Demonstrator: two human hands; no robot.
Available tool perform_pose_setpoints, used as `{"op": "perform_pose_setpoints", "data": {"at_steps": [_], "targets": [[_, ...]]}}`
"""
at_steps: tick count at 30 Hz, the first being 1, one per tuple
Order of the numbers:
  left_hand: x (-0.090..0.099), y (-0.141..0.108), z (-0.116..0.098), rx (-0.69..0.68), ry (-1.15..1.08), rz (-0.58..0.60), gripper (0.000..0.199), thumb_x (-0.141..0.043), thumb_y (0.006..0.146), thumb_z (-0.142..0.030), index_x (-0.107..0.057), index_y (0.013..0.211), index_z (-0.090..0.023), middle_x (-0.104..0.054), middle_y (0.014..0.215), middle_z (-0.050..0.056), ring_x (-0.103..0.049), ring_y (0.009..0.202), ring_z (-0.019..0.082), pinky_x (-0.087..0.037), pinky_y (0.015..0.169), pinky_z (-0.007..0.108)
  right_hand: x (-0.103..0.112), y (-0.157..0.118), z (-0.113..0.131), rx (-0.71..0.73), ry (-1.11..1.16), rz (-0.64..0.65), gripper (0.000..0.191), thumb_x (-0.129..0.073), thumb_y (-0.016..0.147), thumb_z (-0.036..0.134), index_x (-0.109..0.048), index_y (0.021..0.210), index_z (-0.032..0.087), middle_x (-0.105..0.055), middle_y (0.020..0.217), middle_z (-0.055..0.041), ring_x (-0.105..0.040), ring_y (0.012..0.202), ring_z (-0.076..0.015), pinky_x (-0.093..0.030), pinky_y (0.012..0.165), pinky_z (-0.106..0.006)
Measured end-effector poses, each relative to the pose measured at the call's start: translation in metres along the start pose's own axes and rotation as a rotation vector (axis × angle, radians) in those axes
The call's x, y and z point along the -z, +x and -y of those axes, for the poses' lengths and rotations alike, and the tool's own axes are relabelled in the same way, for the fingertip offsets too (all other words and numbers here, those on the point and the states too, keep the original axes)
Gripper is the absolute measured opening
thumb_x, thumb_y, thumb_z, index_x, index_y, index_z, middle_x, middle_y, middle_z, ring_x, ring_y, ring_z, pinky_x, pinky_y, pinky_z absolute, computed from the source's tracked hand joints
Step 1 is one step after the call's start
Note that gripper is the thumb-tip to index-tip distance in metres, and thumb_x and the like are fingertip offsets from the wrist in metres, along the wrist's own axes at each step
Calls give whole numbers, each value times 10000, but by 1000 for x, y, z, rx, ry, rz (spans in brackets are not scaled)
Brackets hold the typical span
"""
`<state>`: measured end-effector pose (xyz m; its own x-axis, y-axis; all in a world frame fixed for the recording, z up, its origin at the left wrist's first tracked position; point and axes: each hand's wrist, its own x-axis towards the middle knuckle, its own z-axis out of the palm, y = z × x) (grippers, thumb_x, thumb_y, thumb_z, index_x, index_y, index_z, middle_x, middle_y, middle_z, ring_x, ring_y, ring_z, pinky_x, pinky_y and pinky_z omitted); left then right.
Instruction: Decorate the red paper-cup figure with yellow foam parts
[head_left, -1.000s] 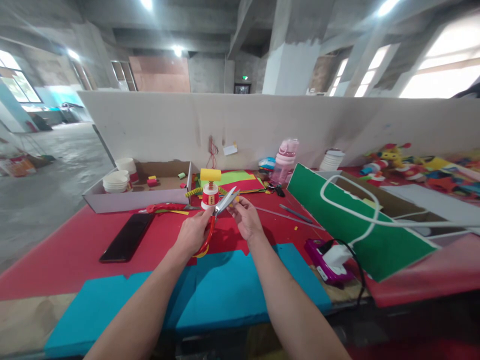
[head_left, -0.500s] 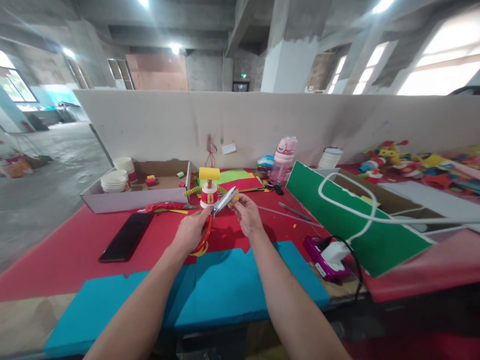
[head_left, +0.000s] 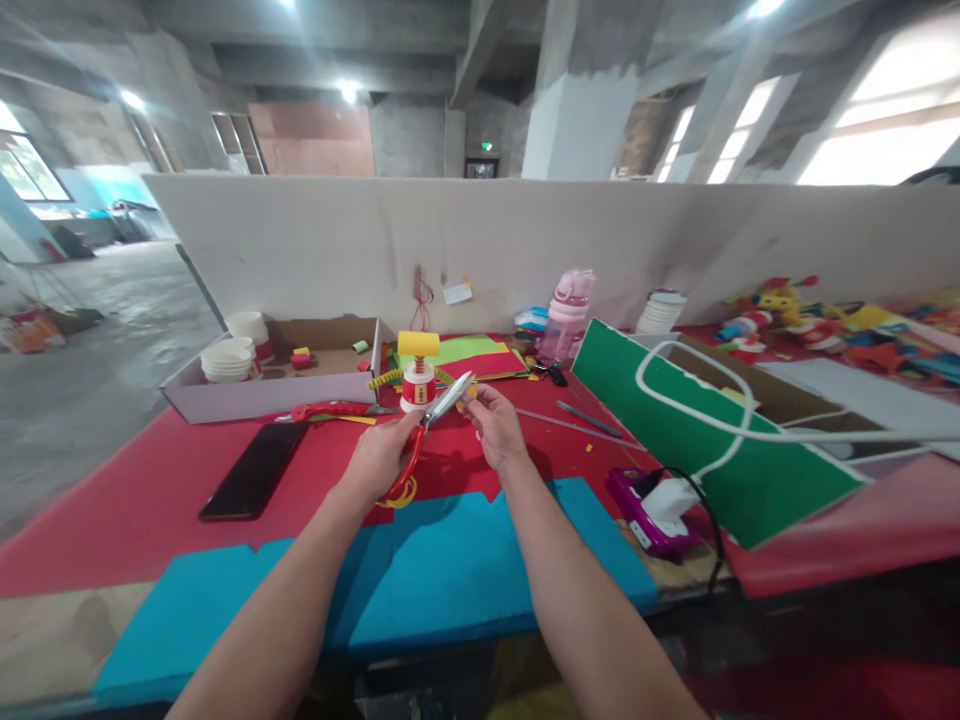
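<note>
My left hand is closed around the red handles of a pair of scissors, whose blades point up and to the right. A small yellow piece of paper is pinched in the fingers of my right hand, right by the blade tips. Just behind the scissors stands a paper-cup figure, a red and white cup with a yellow roll on top and folded yellow-green strips at its sides. Yellow loops of thin strip lie beneath my left hand.
A cardboard box with paper cups stands at the left, near a black phone and red-handled scissors. Coloured paper sheets and a pink bottle are behind. To the right are a purple power strip, a white cable and a green board.
The scissors' blades look closer together than before. Both hands stay in nearly the same place, and the view has shifted slightly.
</note>
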<state>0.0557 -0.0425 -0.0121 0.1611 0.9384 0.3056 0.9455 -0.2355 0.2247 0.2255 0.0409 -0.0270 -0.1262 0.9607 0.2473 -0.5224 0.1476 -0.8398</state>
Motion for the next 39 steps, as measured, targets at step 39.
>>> {"op": "perform_pose_setpoints", "data": {"at_steps": [39], "targets": [[-12, 8, -16, 66, -1072, -482, 497, -658, 772, -311, -514, 1226, -168, -657, 876, 31, -610, 709, 131, -474, 615, 222, -29, -23, -25, -237, 146, 160, 291, -843, 563, 373, -694, 754, 212, -689, 794, 9, -598, 736, -137, -500, 710, -282]]}}
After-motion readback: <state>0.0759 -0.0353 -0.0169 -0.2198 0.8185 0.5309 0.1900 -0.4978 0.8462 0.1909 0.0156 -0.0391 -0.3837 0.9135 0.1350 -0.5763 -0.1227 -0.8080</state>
